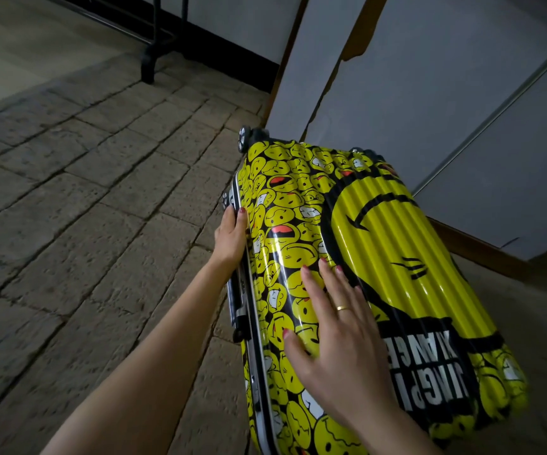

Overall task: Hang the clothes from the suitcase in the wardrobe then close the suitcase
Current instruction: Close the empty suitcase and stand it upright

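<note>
The left hand (232,238) grips the yellow suitcase (373,257) at its side seam; the right hand (334,326) presses flat, fingers spread, on the glossy lid — if unlatched, that slick shell may slip or spring open.
</note>
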